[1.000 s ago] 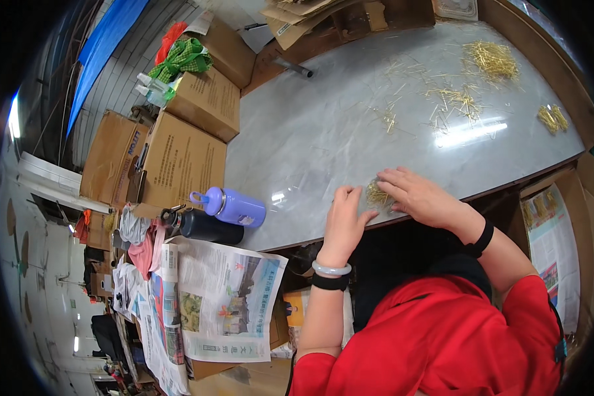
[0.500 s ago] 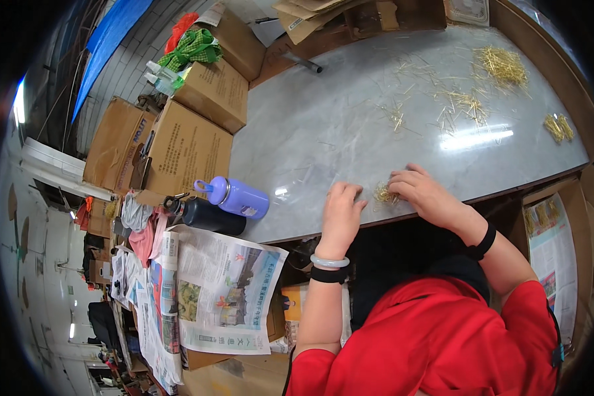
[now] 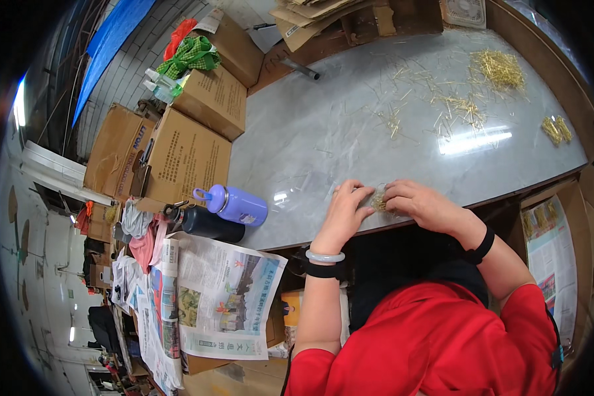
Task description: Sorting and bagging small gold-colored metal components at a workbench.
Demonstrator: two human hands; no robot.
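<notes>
The left hand [image 3: 344,208] has moved in closer to the small gold bunch [image 3: 379,200], right of the frame's middle. From here, I see the right hand [image 3: 421,203] bending its fingers at the other side. I can't tell if either hand grips it. A big gold pile [image 3: 499,70] sits upper right.

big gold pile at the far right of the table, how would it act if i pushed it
The gold pile would probably spread rather than move as one block, since it looks like many thin loose pieces. Single pieces are likely light and fairly stiff: many scattered pieces look slim and straight. They may skid easily on the smooth, shiny tabletop.
</notes>
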